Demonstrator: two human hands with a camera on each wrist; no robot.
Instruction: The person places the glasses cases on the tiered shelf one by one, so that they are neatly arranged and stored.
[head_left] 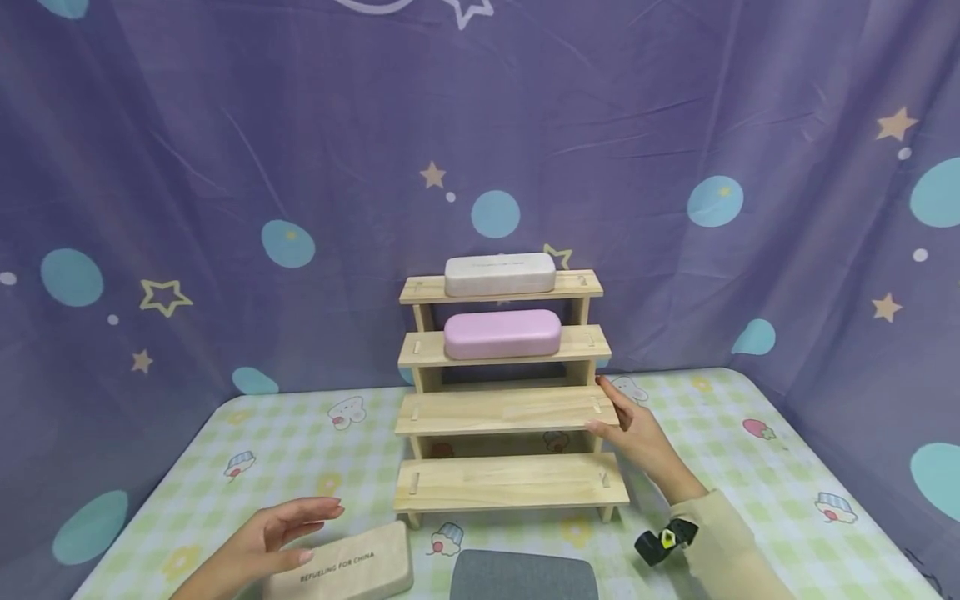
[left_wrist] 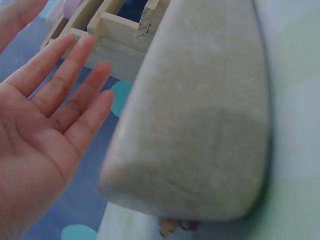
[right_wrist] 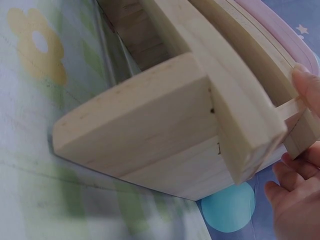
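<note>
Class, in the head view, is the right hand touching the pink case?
No, the right hand holds the wooden rack at its side, one shelf below the pink case.

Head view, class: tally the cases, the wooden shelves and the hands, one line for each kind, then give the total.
Cases: 4 (off-white case, pink case, beige case, and grey case, partly cut off)
Wooden shelves: 4
Hands: 2 (left hand, right hand)
Total: 10
</note>
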